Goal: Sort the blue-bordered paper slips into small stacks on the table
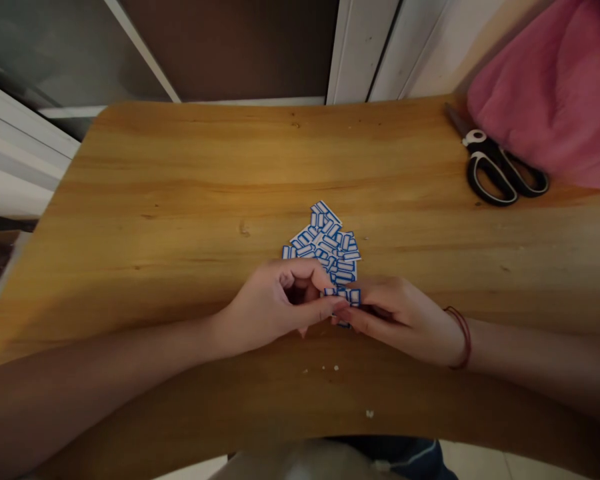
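Between my two hands is a small strip of blue-bordered white labels (343, 295). My left hand (285, 297) pinches its left end between thumb and fingers. On the right end, the thumb and fingers of my right hand (395, 310) close on the same strip. Just beyond my fingers, a loose pile of similar blue-and-white label pieces (325, 237) lies on the wooden table, its near part partly covered by my hands. My fingers hide some of the held strip.
Black-handled scissors (495, 167) lie at the far right, beside a pink cloth (550, 100). Tiny white scraps (369, 414) dot the wooden table (205, 167) near its front edge. Framed panels (245, 53) stand behind the table's back edge.
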A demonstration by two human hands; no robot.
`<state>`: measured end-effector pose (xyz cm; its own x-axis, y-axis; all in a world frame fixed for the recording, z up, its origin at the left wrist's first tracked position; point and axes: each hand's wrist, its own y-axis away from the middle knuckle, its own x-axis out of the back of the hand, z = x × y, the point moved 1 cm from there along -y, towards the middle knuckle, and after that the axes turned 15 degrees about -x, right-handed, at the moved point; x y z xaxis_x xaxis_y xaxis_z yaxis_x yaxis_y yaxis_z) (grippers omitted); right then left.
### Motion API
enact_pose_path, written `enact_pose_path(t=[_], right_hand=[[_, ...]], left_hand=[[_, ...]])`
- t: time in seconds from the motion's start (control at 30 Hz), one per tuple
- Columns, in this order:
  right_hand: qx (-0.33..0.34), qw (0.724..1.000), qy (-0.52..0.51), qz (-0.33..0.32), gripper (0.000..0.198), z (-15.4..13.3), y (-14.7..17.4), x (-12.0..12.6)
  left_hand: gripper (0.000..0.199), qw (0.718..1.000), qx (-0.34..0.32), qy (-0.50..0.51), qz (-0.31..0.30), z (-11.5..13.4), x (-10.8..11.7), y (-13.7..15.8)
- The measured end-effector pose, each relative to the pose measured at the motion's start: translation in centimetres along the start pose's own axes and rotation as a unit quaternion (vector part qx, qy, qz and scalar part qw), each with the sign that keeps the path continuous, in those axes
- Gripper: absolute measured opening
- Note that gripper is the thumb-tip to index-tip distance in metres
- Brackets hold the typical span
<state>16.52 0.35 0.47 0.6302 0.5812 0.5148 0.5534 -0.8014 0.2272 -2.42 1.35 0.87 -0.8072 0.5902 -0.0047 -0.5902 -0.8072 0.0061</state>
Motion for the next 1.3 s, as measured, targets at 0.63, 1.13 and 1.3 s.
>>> enact_pose_path(t=[0.63, 1.13, 1.3], right_hand=[[-0.048, 0.998, -0.042, 0.018, 0.023, -0.12, -0.02, -0.04], [-0.066, 0.997, -0.017, 0.020, 0.049, 0.10, 0.18, 0.02], [-0.048, 0.997, -0.017, -0.064, 0.060, 0.02, -0.09, 0.12]], left_hand=[[0.013, 1.000, -0.002, 0.016, 0.003, -0.03, 0.37, -0.59], [0.018, 0.998, -0.024, 0.039, 0.043, -0.65, 0.54, -0.39], [0.020, 0.997, -0.056, 0.021, 0.046, -0.83, 0.21, -0.60]])
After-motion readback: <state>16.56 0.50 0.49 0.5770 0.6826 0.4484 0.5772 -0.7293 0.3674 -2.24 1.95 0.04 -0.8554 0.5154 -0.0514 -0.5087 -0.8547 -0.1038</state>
